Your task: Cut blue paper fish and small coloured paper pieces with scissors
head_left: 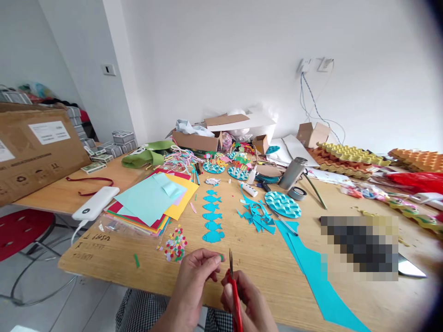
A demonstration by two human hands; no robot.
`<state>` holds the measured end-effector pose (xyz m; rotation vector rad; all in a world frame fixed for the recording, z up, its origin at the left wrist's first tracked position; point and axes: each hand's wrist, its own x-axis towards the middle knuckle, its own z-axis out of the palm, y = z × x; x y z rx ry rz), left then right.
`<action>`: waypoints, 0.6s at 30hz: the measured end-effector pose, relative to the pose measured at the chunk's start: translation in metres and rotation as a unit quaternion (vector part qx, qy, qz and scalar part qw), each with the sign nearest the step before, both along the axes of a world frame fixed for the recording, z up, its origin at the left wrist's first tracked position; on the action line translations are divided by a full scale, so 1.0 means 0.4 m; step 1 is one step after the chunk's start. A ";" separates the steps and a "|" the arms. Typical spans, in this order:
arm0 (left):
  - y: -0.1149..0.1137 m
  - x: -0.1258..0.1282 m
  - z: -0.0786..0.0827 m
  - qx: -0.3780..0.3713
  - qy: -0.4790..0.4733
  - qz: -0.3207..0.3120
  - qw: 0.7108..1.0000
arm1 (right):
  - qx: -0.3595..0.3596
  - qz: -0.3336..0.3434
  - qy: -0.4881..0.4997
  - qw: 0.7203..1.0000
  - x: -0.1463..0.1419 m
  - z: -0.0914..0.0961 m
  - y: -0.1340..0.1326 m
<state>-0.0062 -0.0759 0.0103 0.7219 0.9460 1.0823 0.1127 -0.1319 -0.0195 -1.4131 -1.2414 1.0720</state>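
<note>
My left hand (198, 269) pinches a small piece of green paper (222, 257) between thumb and fingertips, above the front of the wooden table. Close beside it, my right hand (249, 299) grips red-handled scissors (236, 295), whose narrow blades point up and away from me, near the paper. Beyond my hands, several blue paper fish (212, 236) lie in a column. Small coloured paper dots (176, 244) are piled left of the fish. A thin green paper strip (137, 261) rests farther left.
Blue scraps (258, 216) and a large blue offcut (321, 276) lie to the right. Coloured sheets (141, 198) and a white power bank (95, 203) are on the left. A metal flask (293, 173), a tape roll (296, 193) and egg trays (349, 154) stand farther back. One object is pixelated.
</note>
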 end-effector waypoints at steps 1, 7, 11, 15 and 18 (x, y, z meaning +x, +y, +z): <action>-0.002 0.003 -0.001 -0.006 -0.006 0.005 1.000 | -0.008 0.015 -0.003 1.000 -0.004 -0.006 0.000; -0.011 0.008 -0.016 -0.006 -0.006 0.032 0.999 | -0.012 0.038 -0.023 0.999 -0.017 -0.035 0.007; -0.016 0.012 -0.025 -0.006 -0.015 0.043 0.999 | -0.008 0.027 -0.034 0.999 -0.023 -0.045 0.009; -0.020 0.016 -0.027 -0.011 -0.020 0.048 0.999 | -0.011 0.018 -0.023 1.000 -0.027 -0.037 0.007; -0.021 0.018 -0.024 -0.011 -0.017 0.052 0.998 | -0.009 0.017 -0.010 1.000 -0.028 -0.031 0.006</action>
